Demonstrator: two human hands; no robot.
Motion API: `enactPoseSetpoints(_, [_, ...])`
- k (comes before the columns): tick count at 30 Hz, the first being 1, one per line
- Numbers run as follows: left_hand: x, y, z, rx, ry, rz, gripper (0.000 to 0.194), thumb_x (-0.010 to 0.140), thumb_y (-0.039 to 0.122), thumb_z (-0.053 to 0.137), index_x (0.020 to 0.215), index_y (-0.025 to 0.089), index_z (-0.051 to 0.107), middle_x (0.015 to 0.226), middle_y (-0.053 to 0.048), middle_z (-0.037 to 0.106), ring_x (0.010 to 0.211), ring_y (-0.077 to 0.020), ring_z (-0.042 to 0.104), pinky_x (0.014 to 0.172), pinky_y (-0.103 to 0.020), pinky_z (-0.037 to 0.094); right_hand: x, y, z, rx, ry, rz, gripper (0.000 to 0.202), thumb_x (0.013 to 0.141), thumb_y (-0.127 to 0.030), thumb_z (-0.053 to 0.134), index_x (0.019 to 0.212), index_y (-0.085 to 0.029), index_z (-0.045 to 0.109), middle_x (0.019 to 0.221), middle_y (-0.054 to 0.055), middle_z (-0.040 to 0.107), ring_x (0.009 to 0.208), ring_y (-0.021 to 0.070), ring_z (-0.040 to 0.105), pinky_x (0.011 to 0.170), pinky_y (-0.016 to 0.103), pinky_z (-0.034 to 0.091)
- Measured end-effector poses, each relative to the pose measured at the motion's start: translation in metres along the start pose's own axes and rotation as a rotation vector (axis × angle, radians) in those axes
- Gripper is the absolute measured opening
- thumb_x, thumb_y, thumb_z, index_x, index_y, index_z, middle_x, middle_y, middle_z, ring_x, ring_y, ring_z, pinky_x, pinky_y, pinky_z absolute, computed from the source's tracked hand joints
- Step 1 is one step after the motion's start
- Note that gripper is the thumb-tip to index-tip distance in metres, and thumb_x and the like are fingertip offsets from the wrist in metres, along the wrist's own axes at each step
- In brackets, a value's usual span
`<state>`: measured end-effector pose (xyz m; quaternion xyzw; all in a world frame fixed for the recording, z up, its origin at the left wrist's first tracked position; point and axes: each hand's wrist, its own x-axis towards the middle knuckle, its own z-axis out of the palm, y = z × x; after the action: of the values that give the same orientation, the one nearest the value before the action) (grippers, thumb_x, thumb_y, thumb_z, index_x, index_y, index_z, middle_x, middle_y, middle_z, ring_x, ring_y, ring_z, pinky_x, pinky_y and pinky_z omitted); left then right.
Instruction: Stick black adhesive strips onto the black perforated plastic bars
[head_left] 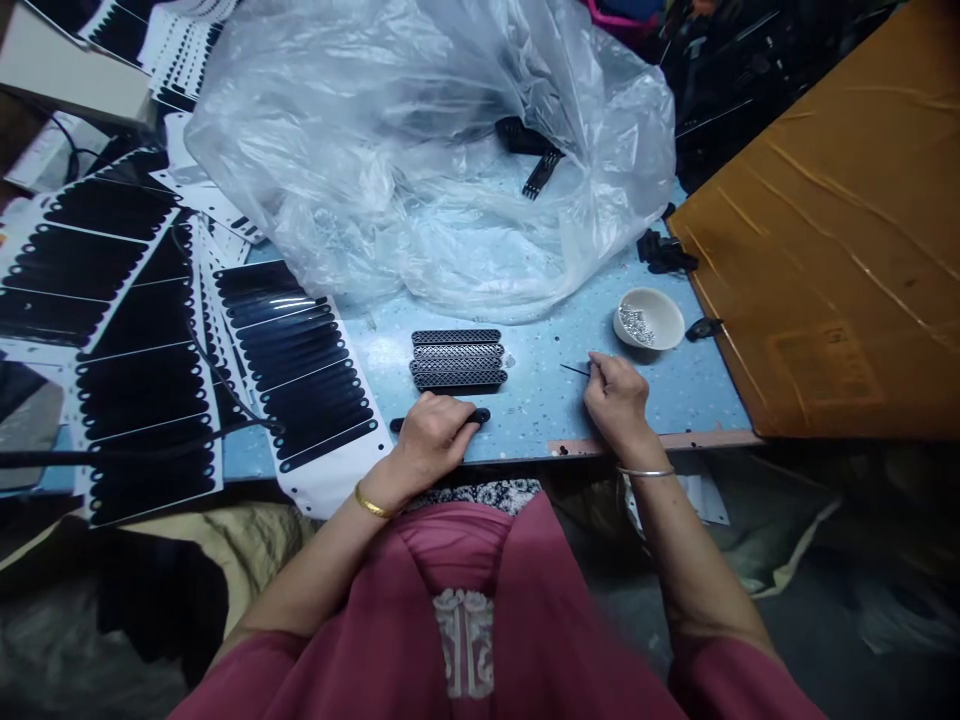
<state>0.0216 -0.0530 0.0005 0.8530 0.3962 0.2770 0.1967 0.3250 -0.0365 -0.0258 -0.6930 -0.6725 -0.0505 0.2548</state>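
Near the table's front edge my left hand [433, 435] is closed over a long, narrow black part [482, 415]; the part's two rounded ends stick out on either side. My right hand [616, 398] pinches a thin dark pointed tool [574, 369], whose tip points left; its exact kind is hard to make out. Just beyond my left hand lie several black perforated mesh strips [458, 360], side by side. A white bowl [649, 319] with small shiny metal bits [636, 325] stands beyond my right hand.
Sheets of black adhesive strips [300, 370] cover the left side, with a dark cable [217, 372] across them. A large clear plastic bag [360, 170] fills the back. At right leans a brown cardboard box [832, 250], with small black parts [666, 252] beside it.
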Motion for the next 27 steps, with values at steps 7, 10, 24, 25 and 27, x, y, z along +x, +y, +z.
enactPoseSetpoints(7, [-0.001, 0.001, -0.001, 0.029, -0.053, -0.014, 0.017, 0.093, 0.025, 0.051, 0.088, 0.016, 0.064, 0.077, -0.006, 0.069, 0.072, -0.0195, 0.062, 0.068, -0.033, 0.042, -0.022, -0.091, -0.018, 0.588, -0.297, -0.034, 0.017, 0.084, -0.029, 0.06, 0.074, -0.018, 0.07, 0.065, 0.004, 0.066, 0.057, 0.0142, 0.059, 0.055, 0.026, 0.045])
enactPoseSetpoints(10, [-0.002, 0.001, -0.001, 0.049, -0.068, -0.014, 0.016, 0.092, 0.024, 0.051, 0.086, 0.015, 0.063, 0.076, -0.007, 0.069, 0.072, -0.0198, 0.062, 0.069, -0.033, 0.042, -0.028, -0.116, -0.014, 0.752, -0.42, 0.044, 0.019, 0.083, -0.03, 0.06, 0.072, -0.018, 0.069, 0.063, 0.003, 0.065, 0.056, 0.013, 0.058, 0.053, 0.024, 0.044])
enactPoseSetpoints(24, [-0.02, -0.001, -0.017, 0.138, 0.127, 0.093, 0.019, 0.09, 0.022, 0.053, 0.101, 0.012, 0.064, 0.099, -0.015, 0.071, 0.099, -0.0283, 0.064, 0.08, -0.041, 0.046, -0.024, -0.136, -0.005, 0.981, -0.51, 0.462, 0.028, 0.07, -0.041, 0.069, 0.058, -0.017, 0.062, 0.047, -0.001, 0.055, 0.042, 0.01, 0.046, 0.042, 0.023, 0.037])
enactPoseSetpoints(25, [-0.026, -0.004, -0.021, 0.172, 0.171, 0.094, 0.017, 0.089, 0.021, 0.054, 0.1, 0.013, 0.065, 0.101, -0.015, 0.071, 0.101, -0.0292, 0.064, 0.081, -0.042, 0.046, -0.024, -0.135, -0.004, 0.983, -0.521, 0.474, 0.028, 0.069, -0.041, 0.069, 0.057, -0.017, 0.061, 0.047, -0.001, 0.055, 0.042, 0.0099, 0.046, 0.042, 0.023, 0.037])
enactPoseSetpoints(27, [-0.039, -0.013, -0.027, 0.207, 0.229, 0.085, 0.012, 0.088, 0.018, 0.056, 0.093, 0.015, 0.067, 0.1, -0.012, 0.072, 0.098, -0.0282, 0.066, 0.078, -0.041, 0.045, -0.023, -0.134, -0.003, 0.978, -0.528, 0.485, 0.028, 0.069, -0.04, 0.069, 0.056, -0.017, 0.061, 0.047, -0.001, 0.055, 0.042, 0.0097, 0.046, 0.042, 0.023, 0.037])
